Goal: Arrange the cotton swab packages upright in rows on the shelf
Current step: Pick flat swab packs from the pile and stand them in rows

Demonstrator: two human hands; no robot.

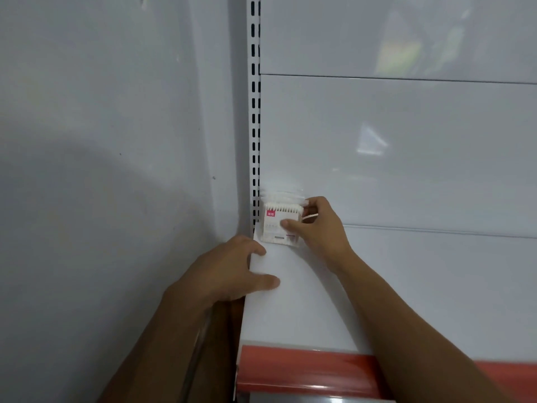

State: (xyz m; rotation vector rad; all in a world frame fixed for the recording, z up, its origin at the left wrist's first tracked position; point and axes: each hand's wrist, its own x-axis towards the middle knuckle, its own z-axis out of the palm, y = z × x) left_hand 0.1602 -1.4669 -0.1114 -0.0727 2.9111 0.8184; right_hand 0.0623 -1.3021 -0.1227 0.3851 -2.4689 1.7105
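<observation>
A clear cotton swab package with a pink label stands upright in the back left corner of the white shelf, against the back panel. At least one more package seems to stand behind it, partly hidden. My right hand grips the front package, thumb on its face and fingers around its right side. My left hand rests on the shelf's left edge, fingers spread and holding nothing.
A slotted white upright runs up the back left corner. A grey wall borders the shelf on the left. A red price strip lines the shelf's front edge. The white back panel is glossy.
</observation>
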